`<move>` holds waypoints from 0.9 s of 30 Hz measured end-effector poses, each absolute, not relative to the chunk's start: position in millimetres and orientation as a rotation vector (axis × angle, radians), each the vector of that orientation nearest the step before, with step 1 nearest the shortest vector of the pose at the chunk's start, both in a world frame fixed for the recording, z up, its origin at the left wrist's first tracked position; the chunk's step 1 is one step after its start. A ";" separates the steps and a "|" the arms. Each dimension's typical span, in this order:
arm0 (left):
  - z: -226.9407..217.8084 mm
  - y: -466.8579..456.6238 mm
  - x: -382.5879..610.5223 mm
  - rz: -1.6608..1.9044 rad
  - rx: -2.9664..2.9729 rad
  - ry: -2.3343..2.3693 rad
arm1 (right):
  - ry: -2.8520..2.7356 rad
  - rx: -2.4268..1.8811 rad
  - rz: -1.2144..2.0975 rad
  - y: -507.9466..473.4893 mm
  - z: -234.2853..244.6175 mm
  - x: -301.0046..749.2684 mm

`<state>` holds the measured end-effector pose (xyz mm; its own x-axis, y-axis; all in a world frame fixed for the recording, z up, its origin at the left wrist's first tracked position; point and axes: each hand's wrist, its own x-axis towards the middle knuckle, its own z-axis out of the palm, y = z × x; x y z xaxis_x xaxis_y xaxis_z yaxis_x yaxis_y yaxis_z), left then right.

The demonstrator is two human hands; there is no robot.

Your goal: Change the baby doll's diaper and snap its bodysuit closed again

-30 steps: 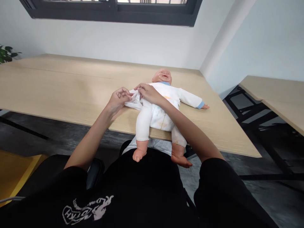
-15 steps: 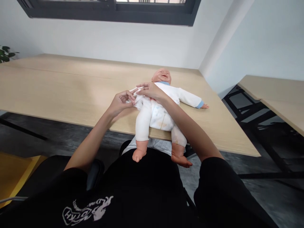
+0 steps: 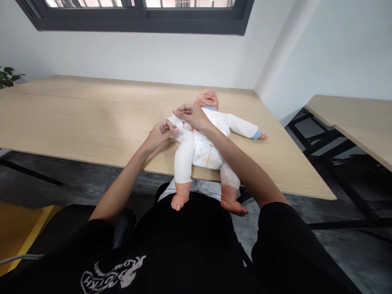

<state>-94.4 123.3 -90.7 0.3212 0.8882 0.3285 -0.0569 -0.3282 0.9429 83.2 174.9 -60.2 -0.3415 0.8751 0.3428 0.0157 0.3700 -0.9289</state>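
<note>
Centrally, left hand (image 3: 162, 133) and right hand (image 3: 193, 116), fingers bent, grip unclear, meet at one doll (image 3: 206, 153) above illegible lower-left lettering (image 3: 108, 280).

Was a bald baby doll (image 3: 186, 157), lying face up on the table (image 3: 92, 118) with both feet past the near edge; wore a white, blue-collared top (image 3: 219, 118) and a printed white diaper (image 3: 207, 154).
</note>
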 end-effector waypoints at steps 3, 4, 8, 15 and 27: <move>-96.7 134.4 -84.0 1.321 1.549 0.806 | -1.721 -0.726 1.005 169.7 -55.7 81.0; -99.7 138.5 -80.3 1.337 1.547 0.821 | -1.751 -0.707 0.956 167.7 -54.2 80.3; -110.7 150.0 -69.4 1.444 1.532 0.936 | -1.880 -0.694 0.816 161.4 -51.1 78.5; -111.9 147.8 -65.3 1.252 1.535 1.083 | -1.953 -0.644 0.879 164.8 -54.1 81.5; -102.1 140.8 -59.6 1.555 1.559 1.043 | -1.771 -0.692 1.101 155.5 -48.5 83.5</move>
